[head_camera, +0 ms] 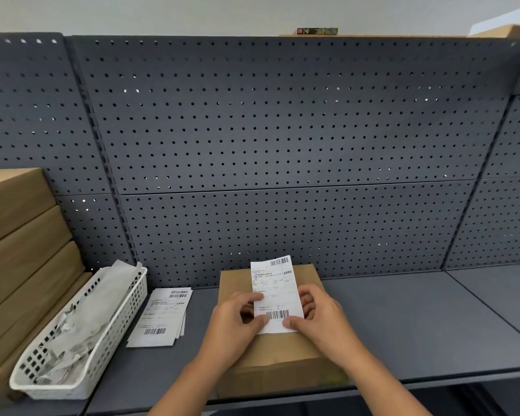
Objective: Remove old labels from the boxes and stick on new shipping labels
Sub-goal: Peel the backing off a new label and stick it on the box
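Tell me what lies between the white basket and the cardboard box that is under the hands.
A small stack of shipping labels lies flat on the grey shelf between the white basket and the cardboard box, as the head view shows.

Packing station: pegboard (282,130), stacked boxes (21,235).

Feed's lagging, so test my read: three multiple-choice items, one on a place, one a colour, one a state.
1. Where does the stack of spare labels lie? A between basket and box; B in the basket; C on the box.
2. Basket's colour? A blue; B white; C black.
3. The label is: A lying untouched; B taped to the box; C pinched by left hand and right hand.
A: it lies on the shelf between them. B: its mesh is white. C: each grips its lower part.
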### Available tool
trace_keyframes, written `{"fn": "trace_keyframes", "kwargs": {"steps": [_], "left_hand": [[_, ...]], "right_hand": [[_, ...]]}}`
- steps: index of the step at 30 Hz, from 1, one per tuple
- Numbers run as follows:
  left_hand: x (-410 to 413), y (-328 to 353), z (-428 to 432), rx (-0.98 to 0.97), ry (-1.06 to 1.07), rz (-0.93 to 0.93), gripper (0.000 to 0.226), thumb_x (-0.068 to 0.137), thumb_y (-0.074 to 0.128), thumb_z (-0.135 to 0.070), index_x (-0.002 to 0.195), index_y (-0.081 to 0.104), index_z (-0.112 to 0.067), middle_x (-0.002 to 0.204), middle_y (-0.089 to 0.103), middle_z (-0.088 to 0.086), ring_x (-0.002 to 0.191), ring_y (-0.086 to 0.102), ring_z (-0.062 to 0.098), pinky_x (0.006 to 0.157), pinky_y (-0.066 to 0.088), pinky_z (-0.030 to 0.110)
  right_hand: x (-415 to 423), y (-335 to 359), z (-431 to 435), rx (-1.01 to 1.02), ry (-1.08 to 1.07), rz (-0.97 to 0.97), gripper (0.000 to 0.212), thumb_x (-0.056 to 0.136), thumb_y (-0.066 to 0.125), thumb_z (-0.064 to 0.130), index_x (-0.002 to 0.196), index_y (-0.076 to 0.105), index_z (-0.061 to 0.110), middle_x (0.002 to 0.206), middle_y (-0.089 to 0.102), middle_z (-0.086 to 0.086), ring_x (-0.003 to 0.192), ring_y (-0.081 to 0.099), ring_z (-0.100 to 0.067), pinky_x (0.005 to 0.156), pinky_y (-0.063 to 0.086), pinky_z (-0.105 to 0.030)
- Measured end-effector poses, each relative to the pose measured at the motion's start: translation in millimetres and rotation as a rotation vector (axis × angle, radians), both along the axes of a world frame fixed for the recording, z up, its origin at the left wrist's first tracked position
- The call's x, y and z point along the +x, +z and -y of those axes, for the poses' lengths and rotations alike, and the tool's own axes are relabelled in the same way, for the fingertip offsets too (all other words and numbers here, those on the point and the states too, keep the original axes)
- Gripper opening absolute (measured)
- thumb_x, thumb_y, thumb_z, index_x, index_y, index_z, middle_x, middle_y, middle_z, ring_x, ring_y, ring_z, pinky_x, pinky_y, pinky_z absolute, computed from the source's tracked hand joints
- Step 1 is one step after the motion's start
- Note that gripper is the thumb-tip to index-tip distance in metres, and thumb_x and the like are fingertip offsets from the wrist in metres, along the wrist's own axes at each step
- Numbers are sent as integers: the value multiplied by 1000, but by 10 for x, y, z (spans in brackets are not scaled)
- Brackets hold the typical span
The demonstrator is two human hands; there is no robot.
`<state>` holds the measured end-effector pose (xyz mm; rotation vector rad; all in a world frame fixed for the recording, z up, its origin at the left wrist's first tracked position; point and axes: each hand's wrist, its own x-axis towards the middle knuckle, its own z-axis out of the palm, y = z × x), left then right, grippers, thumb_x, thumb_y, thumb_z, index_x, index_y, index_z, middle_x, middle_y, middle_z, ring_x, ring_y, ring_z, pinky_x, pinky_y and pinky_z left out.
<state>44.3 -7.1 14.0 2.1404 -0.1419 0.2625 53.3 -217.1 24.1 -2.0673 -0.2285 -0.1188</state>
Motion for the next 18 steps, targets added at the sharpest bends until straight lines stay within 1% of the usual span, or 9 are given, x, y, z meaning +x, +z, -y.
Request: {"fn": "trace_keyframes", "kwargs": {"steps": [1,3,5,7,9,12,15,17,18], "left_hand": [[-10,-6,3,-2,-3,12,39,83,85,-30,119,70,-31,110,67,-20,96,64,-8,83,52,12],[-28,-13,7,6,-9,32,42,80,86,-41,117,69,-33,110,65,-20,97,63,-7,81,50,11],[-41,-12,13,18,-19,42,48,76,87,-49,118,67,-34,112,63,-21,98,62,-7,79,48,9],[-46,-5,19,24,-26,37,54,74,87,-52,120,65,-34,115,62,-22,99,60,-9,79,47,8],[-47,-1,21,31,-25,34,56,74,88,-50,122,63,-35,116,60,-23,100,59,-10,79,47,7],[-38,-15,24,48,-26,26,55,78,88,-41,126,62,-36,116,59,-24,101,58,-10,80,47,7],[-36,-39,29,62,-35,22,53,81,86,-32,128,62,-37,114,58,-24,101,56,-9,82,45,7],[-27,-52,20,85,-27,34,52,83,85,-30,128,62,-38,112,58,-24,104,53,-11,84,42,5],[-22,-54,13,88,-20,39,51,83,85,-28,127,62,-39,111,58,-24,104,52,-12,84,41,4]], "right_hand": [[-18,-9,-17,-6,-1,1,47,75,90,28,108,57,36,100,68,11,86,62,2,71,52,-19],[-46,-48,-51,-34,-22,13,52,71,88,50,108,52,42,107,63,17,93,61,-1,77,54,-24],[-60,-90,-75,-95,-48,44,57,70,82,63,111,47,44,112,58,23,101,57,0,83,53,-28],[-60,-109,-80,-239,-90,93,63,72,75,71,118,43,42,118,52,26,109,48,1,90,46,-27],[-62,-104,-82,-383,-136,127,69,73,67,80,122,40,40,120,50,25,111,41,-3,92,37,-28],[-88,-67,-92,-460,-185,86,75,75,64,80,128,37,35,124,50,18,109,36,-9,91,33,-31],[-106,-61,-99,-513,-230,60,77,80,63,76,136,34,31,133,47,14,117,36,-13,94,31,-32],[-109,-70,-109,-544,-243,62,70,87,59,71,139,34,31,136,47,15,120,36,-13,94,31,-33],[-111,-73,-115,-552,-241,65,63,90,58,67,138,36,32,136,47,16,119,36,-13,93,31,-33]]}}
